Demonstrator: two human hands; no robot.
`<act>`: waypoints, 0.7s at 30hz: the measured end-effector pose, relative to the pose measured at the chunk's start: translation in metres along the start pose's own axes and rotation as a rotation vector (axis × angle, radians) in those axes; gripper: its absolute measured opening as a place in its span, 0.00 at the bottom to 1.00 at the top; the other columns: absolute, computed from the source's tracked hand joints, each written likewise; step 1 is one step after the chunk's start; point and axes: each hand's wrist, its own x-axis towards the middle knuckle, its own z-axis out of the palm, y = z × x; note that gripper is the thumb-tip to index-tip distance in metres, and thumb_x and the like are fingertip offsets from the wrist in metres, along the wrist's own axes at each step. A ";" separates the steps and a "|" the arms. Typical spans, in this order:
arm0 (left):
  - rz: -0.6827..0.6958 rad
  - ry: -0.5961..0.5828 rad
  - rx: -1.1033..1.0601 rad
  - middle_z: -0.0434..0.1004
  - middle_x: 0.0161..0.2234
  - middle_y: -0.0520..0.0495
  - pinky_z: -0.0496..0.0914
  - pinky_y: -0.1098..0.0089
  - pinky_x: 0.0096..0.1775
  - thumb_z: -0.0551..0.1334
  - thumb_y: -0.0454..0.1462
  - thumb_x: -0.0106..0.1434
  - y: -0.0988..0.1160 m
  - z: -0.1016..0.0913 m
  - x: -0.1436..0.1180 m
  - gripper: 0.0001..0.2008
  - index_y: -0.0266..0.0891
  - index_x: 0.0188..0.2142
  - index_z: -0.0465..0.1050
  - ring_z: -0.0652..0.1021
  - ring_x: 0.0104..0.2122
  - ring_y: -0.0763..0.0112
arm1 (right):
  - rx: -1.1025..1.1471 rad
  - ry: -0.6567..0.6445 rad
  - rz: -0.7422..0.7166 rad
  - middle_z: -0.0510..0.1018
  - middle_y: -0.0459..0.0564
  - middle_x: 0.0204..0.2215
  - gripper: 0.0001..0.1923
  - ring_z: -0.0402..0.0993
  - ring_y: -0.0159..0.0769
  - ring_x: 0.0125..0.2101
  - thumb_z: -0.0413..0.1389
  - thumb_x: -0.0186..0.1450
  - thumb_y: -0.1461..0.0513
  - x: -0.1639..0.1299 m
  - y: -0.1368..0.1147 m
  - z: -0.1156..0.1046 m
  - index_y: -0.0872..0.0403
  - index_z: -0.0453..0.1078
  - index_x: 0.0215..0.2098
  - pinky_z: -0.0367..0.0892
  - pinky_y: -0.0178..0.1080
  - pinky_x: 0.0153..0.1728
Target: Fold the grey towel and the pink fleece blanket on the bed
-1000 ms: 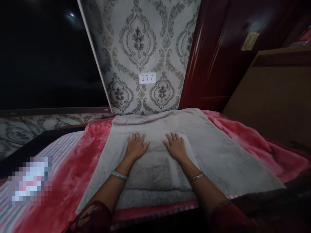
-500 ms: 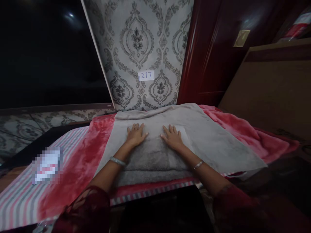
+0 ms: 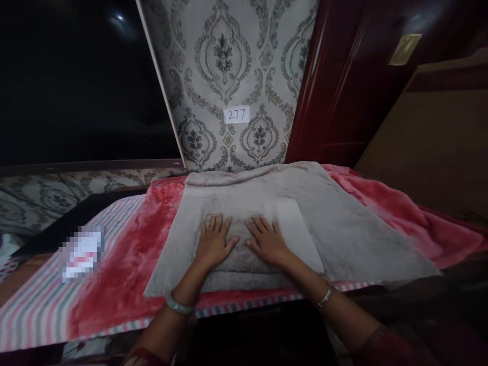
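Observation:
My left hand point(image 3: 215, 243) lies flat, palm down and fingers spread, on a folded grey plush piece point(image 3: 242, 263). Beside it, also flat with fingers apart, my right hand point(image 3: 269, 244) presses on the same plush. Under the right side of that fold shows a flat, pale rectangular sheet point(image 3: 303, 238); what it is made of I cannot tell. All this rests on a wide light-grey plush cloth point(image 3: 354, 231), rumpled along its back edge. A red and pink blanket point(image 3: 125, 254) spreads beneath, over a striped cloth point(image 3: 34, 310). Neither hand grips anything.
A large dark screen point(image 3: 76, 81) stands at the left. Patterned wallpaper point(image 3: 224, 61) bears a paper label point(image 3: 237, 114) reading 277. At the right are a dark red door panel point(image 3: 339, 76) and a big brown board or box point(image 3: 438, 137). A blurred-out white item point(image 3: 82, 254) lies on the stripes.
Both hands have slid toward me over the folded plush, staying flat. More of the pale sheet shows at the right. The view has shifted slightly.

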 end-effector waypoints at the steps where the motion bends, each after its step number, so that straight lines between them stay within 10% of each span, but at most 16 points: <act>1: -0.007 0.026 -0.004 0.47 0.72 0.32 0.46 0.40 0.67 0.53 0.53 0.69 -0.001 0.002 0.000 0.37 0.37 0.71 0.52 0.51 0.71 0.47 | -0.003 -0.018 0.005 0.47 0.54 0.73 0.34 0.41 0.54 0.71 0.44 0.73 0.48 0.006 -0.004 -0.007 0.49 0.49 0.73 0.42 0.64 0.66; 7: -0.054 0.118 0.021 0.49 0.71 0.28 0.48 0.42 0.66 0.57 0.55 0.65 -0.005 0.012 -0.002 0.41 0.32 0.69 0.56 0.49 0.71 0.41 | -0.011 0.103 -0.175 0.50 0.50 0.72 0.30 0.43 0.46 0.71 0.43 0.74 0.53 0.066 -0.027 -0.019 0.46 0.50 0.73 0.43 0.58 0.68; 11: -0.064 0.059 0.039 0.50 0.70 0.27 0.48 0.41 0.66 0.56 0.54 0.67 -0.006 0.010 -0.002 0.39 0.33 0.69 0.58 0.52 0.70 0.40 | -0.022 0.118 -0.263 0.51 0.47 0.72 0.31 0.43 0.46 0.71 0.44 0.74 0.47 0.096 0.006 -0.007 0.44 0.53 0.72 0.42 0.56 0.68; 17: -0.072 0.033 0.028 0.48 0.71 0.27 0.47 0.41 0.66 0.55 0.55 0.67 -0.004 0.008 -0.002 0.40 0.31 0.69 0.58 0.51 0.70 0.40 | -0.040 0.128 0.133 0.59 0.52 0.69 0.27 0.52 0.50 0.68 0.41 0.75 0.50 0.101 0.097 -0.018 0.47 0.59 0.69 0.47 0.58 0.66; 21: -0.081 0.018 0.024 0.48 0.71 0.27 0.48 0.42 0.67 0.56 0.55 0.67 -0.002 0.006 -0.001 0.40 0.32 0.69 0.58 0.51 0.70 0.40 | -0.020 0.132 0.326 0.57 0.56 0.70 0.27 0.50 0.52 0.69 0.40 0.76 0.53 0.087 0.114 -0.034 0.50 0.59 0.69 0.48 0.61 0.65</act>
